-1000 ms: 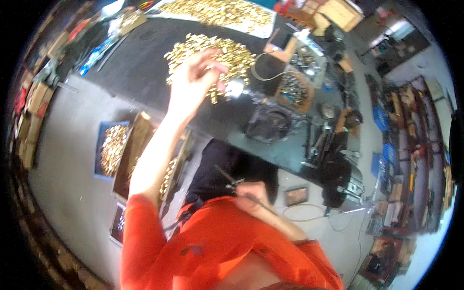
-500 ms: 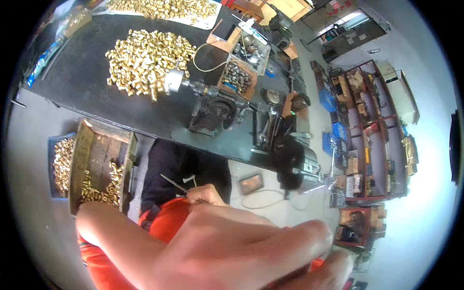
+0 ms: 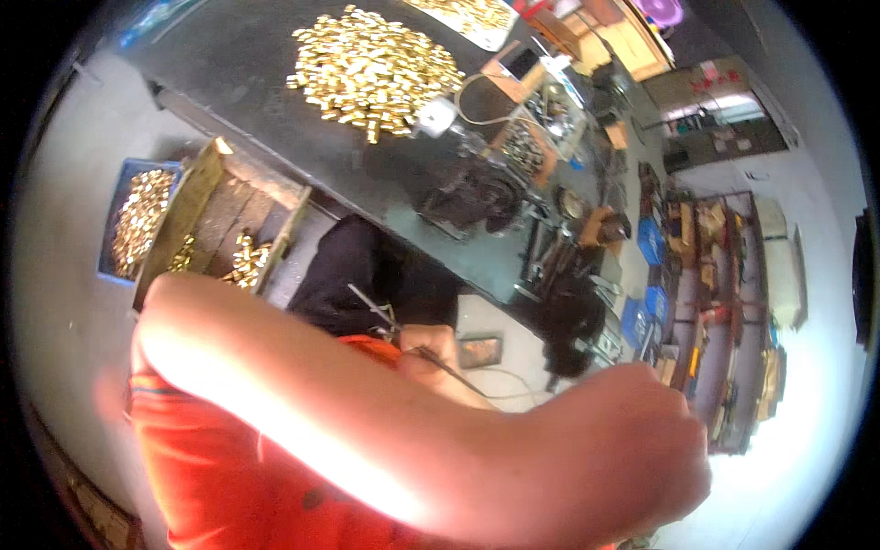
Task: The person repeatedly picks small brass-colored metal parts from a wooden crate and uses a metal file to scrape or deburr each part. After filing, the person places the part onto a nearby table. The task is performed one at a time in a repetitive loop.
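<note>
workshop with a black workbench (image 3: 220,82): thin metal rod (image 3: 371,305) gripped in the right hand (image 3: 429,348)

at the far left, a blue bin (image 3: 104,240) filled with small brass pieces (image 3: 142,218) is placed on the pale floor. against it, a wooden box (image 3: 206,211) is set near the front edge of the workbench; two small heaps of brass pieces are seen inside, and its near end is covered by the left forearm (image 3: 348,403). this forearm is led out of an orange sleeve (image 3: 183,449) and laid across the foreground, close to the camera.

a broad pile (image 3: 371,73) of brass pieces is spread over the left part of the workbench, well back from its front edge. before the person's dark trousers (image 3: 335,266), the rod is clamped in the closed fingers of the right hand, its tip pointed up and to the left. a round silver part (image 3: 437,117) is seen just beside the pile, joined to a dark fixture (image 3: 467,197) near the front edge. towards the right end, a shallow box (image 3: 525,149) of metal parts and several hand tools (image 3: 547,249) are laid out.

the left hand (image 3: 628,449) is shown blurred and from its back, with the fingers curled; whether anything is held cannot be told. at the far right, shelving (image 3: 724,302) is stood by the wall.
</note>
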Tool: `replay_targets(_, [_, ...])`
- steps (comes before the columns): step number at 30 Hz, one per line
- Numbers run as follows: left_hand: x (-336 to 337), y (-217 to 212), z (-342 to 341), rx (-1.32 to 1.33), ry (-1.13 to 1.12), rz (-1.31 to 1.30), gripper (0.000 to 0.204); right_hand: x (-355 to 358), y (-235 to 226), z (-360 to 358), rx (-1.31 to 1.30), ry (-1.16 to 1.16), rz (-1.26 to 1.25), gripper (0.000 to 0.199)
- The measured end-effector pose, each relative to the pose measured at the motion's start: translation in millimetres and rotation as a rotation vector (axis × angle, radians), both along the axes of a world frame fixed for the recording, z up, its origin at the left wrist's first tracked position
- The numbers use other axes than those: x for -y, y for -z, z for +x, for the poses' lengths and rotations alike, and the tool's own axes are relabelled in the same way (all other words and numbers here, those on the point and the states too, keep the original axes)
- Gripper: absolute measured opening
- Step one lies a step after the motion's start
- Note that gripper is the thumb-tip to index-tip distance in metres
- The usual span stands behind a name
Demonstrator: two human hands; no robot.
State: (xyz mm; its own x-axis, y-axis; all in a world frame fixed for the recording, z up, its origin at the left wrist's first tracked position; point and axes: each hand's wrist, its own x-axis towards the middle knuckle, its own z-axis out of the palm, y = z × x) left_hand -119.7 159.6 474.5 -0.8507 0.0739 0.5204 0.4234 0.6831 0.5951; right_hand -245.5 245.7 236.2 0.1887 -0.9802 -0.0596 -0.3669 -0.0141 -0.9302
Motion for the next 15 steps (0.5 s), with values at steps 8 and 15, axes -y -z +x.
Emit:
replay_targets(8, [-24.1, 19.3, 7.5, -0.036, 0.095, -0.468, 0.020, -2.3, -1.3, 1.0, 0.019, -0.005, -0.035, 0.021])
replay_targets(15, [-15.6, 27.2, 45.9, 0.179, 0.238, -0.576, 0.012, -2.6, -12.5, -0.8, 0.060, 0.002, -0.042, 0.020])
